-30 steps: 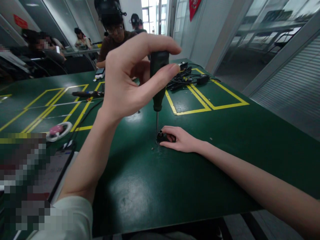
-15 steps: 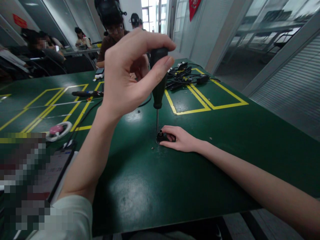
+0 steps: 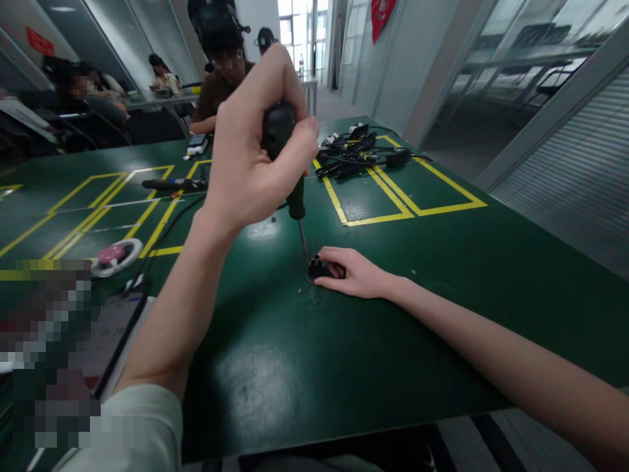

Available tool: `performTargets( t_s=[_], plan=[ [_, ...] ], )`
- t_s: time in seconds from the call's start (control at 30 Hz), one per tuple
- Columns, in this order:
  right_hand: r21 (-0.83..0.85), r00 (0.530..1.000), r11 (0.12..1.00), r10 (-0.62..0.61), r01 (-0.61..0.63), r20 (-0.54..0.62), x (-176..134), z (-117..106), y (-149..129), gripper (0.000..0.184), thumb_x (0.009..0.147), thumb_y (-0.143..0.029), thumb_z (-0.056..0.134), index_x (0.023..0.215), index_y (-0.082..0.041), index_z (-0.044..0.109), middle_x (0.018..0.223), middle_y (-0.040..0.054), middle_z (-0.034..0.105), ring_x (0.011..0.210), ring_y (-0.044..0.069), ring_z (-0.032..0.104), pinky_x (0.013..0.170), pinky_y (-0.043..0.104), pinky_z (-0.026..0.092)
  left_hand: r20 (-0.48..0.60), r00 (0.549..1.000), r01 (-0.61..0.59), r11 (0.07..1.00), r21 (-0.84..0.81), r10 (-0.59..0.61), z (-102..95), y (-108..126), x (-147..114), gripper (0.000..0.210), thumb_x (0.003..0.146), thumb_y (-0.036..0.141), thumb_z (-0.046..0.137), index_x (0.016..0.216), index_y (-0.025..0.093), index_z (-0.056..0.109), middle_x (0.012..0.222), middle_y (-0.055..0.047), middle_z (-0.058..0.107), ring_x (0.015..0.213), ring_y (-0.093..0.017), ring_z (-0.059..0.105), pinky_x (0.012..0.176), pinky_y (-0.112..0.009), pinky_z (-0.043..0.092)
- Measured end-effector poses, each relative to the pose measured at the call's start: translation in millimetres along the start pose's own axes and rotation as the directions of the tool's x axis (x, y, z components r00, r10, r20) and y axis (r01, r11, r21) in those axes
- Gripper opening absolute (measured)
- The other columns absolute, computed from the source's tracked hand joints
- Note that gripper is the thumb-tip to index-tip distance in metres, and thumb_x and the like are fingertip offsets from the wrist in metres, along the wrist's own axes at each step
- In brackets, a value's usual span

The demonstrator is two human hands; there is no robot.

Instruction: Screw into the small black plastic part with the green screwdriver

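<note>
My left hand [image 3: 260, 144] is closed around the dark handle of a screwdriver [image 3: 297, 203]. The tool leans, its handle tipped to the left and its thin shaft running down to a small black part on the table. My right hand [image 3: 361, 272] pinches that small black part [image 3: 319, 269], which has a short metal post standing up from it. Whether the screwdriver tip touches the part or sits just behind it I cannot tell. A tiny metal piece, perhaps a screw [image 3: 301, 290], lies on the green table [image 3: 314, 367] just left of the part.
A heap of black cables [image 3: 356, 154] lies within yellow tape lines at the back. To the left are a dark pen-like tool [image 3: 170, 185] with a cord, a white ring with a pink centre [image 3: 115, 255] and a tablet-like device [image 3: 111, 328]. Across the table sits a person [image 3: 213, 85].
The screwdriver's handle has tipped to the left from nearly upright, and my left hand's fingers have curled tighter around it. My right hand and the black part have stayed in place.
</note>
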State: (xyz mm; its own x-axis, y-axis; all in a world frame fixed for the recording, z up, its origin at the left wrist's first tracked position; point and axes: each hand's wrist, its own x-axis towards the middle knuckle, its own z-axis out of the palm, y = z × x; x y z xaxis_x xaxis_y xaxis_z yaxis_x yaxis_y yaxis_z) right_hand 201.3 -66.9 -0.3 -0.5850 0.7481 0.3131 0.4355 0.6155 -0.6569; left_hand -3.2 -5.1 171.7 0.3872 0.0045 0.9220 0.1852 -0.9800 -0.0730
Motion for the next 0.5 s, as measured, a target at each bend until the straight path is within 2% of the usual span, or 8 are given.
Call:
performTargets(
  t_s=[0.07,0.17,0.37,0.43,0.5],
  plan=[
    [0.007,1.0,1.0,0.001,-0.001,-0.001,0.1,-0.1,-0.2,0.026,0.096,-0.041,0.068,0.097,-0.016,0.061,0.083,0.0,0.056,0.062,0.011,0.048,0.062,0.025,0.038,-0.009,0.999,0.034,0.999,-0.023,-0.034,2.4,1.9,0.7,0.014,0.093,0.007,0.064,0.084,0.016,0.058,0.078,0.003,0.056,0.07,-0.005,0.057,0.068,-0.023,0.042],
    [0.013,1.0,1.0,0.009,-0.009,0.001,0.0,-0.1,-0.2,0.026,0.095,-0.041,0.069,0.097,-0.016,0.061,0.083,0.0,0.057,0.062,0.011,0.048,0.062,0.025,0.038,0.024,1.0,0.014,0.997,-0.079,-0.012,7.0,3.6,0.7,0.015,0.103,0.022,0.058,0.089,0.016,0.057,0.079,0.004,0.057,0.071,-0.004,0.063,0.07,-0.022,0.045],
    [0.014,1.0,1.0,0.011,-0.011,0.0,0.1,0.3,0.6,0.025,0.095,-0.041,0.07,0.098,-0.017,0.061,0.083,0.0002,0.057,0.061,0.011,0.049,0.06,0.025,0.038,0.056,0.995,0.094,0.922,-0.376,-0.079,10.8,0.9,-3.4,0.036,0.107,0.042,0.04,0.103,0.016,0.065,0.092,-0.002,0.061,0.074,-0.013,0.074,0.065,-0.027,0.053],
    [0.013,1.0,1.0,0.008,-0.008,0.001,0.3,0.3,0.5,0.025,0.095,-0.04,0.069,0.098,-0.017,0.061,0.083,0.0003,0.057,0.061,0.011,0.049,0.061,0.025,0.038,0.059,0.996,0.088,0.926,-0.368,-0.071,9.6,0.8,-3.9,0.038,0.107,0.037,0.038,0.105,0.013,0.067,0.092,-0.003,0.064,0.08,-0.015,0.075,0.071,-0.028,0.055],
    [0.007,1.0,1.0,0.006,-0.006,0.002,0.3,0.3,0.4,0.025,0.095,-0.041,0.069,0.098,-0.017,0.061,0.083,0.0005,0.058,0.061,0.012,0.048,0.061,0.025,0.038,0.056,0.997,0.064,0.961,-0.269,-0.051,8.1,1.2,-3.6,0.032,0.106,0.025,0.039,0.108,0.011,0.068,0.096,-0.005,0.069,0.089,-0.014,0.074,0.081,-0.028,0.055]
  ],
)
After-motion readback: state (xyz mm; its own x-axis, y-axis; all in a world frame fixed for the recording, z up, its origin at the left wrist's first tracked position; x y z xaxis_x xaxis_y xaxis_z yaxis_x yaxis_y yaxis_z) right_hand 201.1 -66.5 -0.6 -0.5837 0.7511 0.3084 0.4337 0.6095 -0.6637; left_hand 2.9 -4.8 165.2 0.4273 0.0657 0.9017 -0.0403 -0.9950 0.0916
